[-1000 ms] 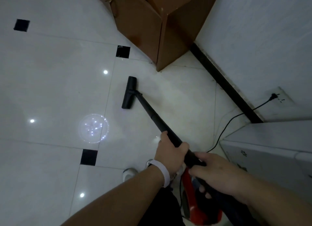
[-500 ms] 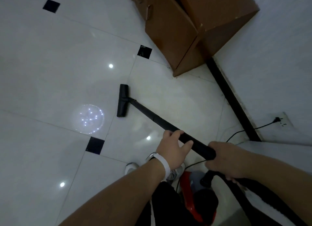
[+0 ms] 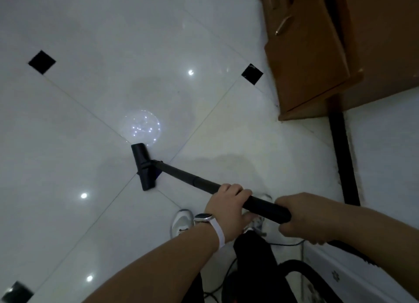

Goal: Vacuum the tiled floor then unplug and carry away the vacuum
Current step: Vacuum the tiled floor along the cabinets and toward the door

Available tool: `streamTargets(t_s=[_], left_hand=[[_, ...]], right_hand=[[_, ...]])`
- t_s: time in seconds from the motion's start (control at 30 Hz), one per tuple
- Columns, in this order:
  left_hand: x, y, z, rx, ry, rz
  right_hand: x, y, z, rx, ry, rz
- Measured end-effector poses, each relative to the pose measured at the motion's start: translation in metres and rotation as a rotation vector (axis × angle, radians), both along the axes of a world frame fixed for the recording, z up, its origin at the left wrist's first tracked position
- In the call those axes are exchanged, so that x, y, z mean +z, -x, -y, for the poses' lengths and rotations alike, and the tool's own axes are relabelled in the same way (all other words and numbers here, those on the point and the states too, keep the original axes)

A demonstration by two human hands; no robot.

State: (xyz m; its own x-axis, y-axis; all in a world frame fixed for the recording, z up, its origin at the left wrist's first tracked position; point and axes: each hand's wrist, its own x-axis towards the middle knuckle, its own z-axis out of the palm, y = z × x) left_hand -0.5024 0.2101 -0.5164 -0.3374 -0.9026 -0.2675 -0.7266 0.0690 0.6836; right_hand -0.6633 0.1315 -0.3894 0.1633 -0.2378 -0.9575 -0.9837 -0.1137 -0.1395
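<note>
Here the wand (image 3: pixel 192 180) is gripped by curled fingers (image 3: pixel 235 190) of the left hand (image 3: pixel 224 208), nearer the floor head (image 3: pixel 144 166), and the right hand (image 3: pixel 305 219); its axis is aimed forward-left, down to the tiled floor (image 3: pixel 90 98).

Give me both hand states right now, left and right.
Left hand: closed, fingers curled round the vacuum wand at mid-shaft.
Right hand: closed, gripping the same wand at its upper end.
</note>
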Motion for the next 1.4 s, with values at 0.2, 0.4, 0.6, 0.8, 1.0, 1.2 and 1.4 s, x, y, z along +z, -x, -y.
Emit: streamTargets(t_s=[0.2,0.4,0.6,0.8,1.0,1.2,1.4], left_hand=[[-0.011,0.006,0.023,0.165,-0.110,0.023],[-0.006,0.083,0.068,0.306,-0.132,-0.015],[0.008,0.180,0.116,0.319,-0.245,-0.078],[0.015,0.217,0.136,0.267,-0.255,-0.055],[0.030,0.227,0.140,0.256,-0.168,-0.070],[0.024,0.207,0.126,0.313,-0.209,-0.089],[0.009,0.149,0.090,0.422,-0.211,-0.065]], right_hand=[[-0.022,0.004,0.027,0.314,0.210,0.004],[-0.005,0.070,0.086,0.446,0.335,0.003],[0.012,0.157,0.132,0.490,0.269,-0.061],[0.020,0.197,0.148,0.497,0.259,-0.038],[0.034,0.212,0.162,0.494,0.278,-0.034],[0.027,0.178,0.152,0.600,0.262,-0.089],[0.016,0.109,0.128,0.655,0.225,-0.102]])
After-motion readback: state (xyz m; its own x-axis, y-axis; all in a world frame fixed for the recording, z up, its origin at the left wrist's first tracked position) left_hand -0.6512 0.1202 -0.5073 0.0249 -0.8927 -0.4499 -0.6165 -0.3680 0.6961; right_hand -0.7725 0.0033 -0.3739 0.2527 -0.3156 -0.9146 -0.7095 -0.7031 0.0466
